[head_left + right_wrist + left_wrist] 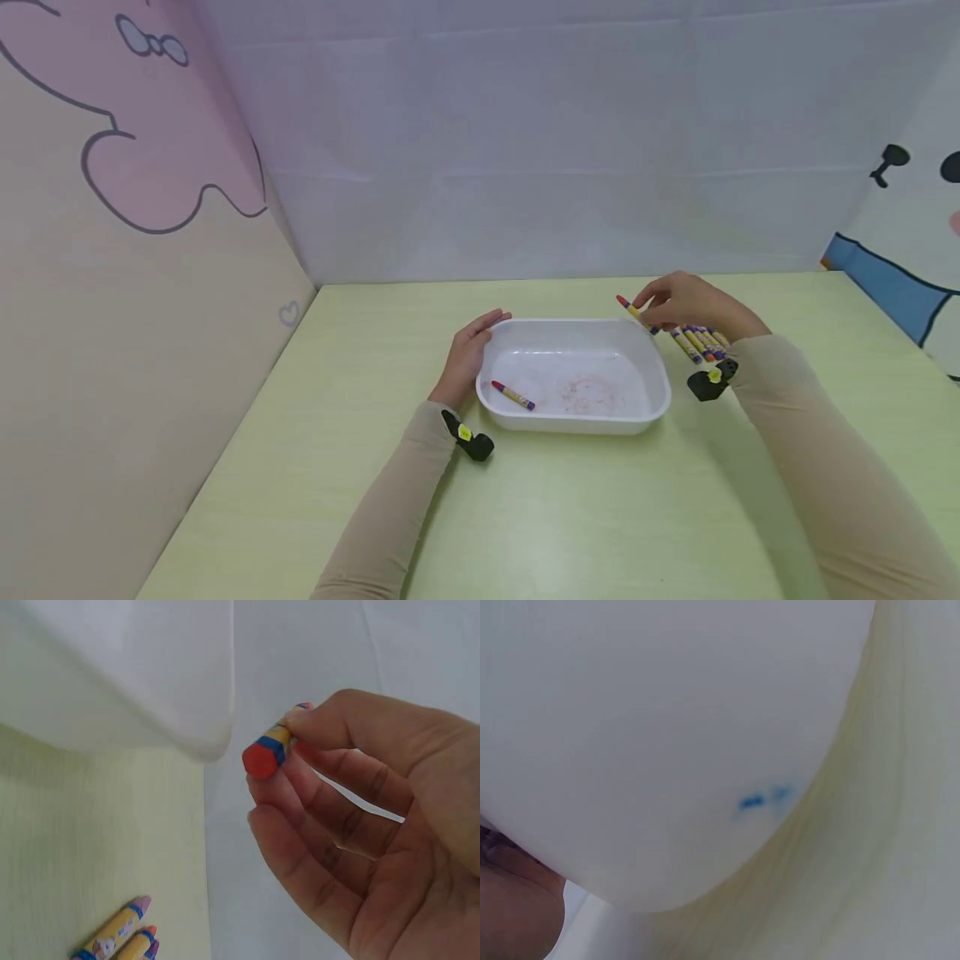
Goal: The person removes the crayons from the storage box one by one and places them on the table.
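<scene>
A white plastic tray stands on the table, and one red-tipped crayon lies inside it at the left. My left hand rests against the tray's left end, fingers along the rim; in the left wrist view only a bit of that hand shows beside the tray wall. Between thumb and fingers my right hand pinches another red crayon, held just above the tray's back right corner. Several more crayons lie in a row on the table under the right hand.
A pale green-yellow table carries everything. Behind it hangs a white cloth backdrop. Cartoon-printed panels stand at the left and right. Faint reddish marks show on the tray floor, and a blue mark on its wall.
</scene>
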### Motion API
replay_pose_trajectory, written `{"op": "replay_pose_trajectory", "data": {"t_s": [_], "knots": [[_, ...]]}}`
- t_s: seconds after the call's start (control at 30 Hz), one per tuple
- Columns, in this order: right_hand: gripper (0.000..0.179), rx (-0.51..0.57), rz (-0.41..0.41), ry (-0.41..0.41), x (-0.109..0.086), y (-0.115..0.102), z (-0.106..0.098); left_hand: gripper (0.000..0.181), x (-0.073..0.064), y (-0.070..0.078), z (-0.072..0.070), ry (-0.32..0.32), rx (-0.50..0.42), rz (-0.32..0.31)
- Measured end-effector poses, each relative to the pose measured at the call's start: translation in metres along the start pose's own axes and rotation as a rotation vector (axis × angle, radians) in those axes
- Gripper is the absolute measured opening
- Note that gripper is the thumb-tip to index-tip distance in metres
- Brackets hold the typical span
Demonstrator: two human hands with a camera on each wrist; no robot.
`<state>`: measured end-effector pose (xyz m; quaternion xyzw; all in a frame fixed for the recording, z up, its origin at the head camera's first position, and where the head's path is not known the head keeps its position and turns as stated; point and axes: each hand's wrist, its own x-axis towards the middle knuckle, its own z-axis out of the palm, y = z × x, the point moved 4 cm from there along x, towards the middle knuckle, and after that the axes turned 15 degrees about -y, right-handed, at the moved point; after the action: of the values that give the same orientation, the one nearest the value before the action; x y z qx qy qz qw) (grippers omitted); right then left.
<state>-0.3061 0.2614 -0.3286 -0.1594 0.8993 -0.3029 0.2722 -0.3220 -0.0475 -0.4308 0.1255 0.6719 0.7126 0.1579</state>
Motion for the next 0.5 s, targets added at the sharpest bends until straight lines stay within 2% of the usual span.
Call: {"op": "replay_pose_trajectory", "data": {"t_s": [0.23,0.5], "knots": [[0.041,-0.003,0.069,0.088,-0.012,0.039,-0.009,0.041,0.0,-0.001,-0.003,0.005,-0.006,-0.006],[0.051,0.068,0.152,0.122,-0.028,0.088,-0.013,0.04,0.0,-0.001,-0.003,0.012,0.006,-0.029]]}}
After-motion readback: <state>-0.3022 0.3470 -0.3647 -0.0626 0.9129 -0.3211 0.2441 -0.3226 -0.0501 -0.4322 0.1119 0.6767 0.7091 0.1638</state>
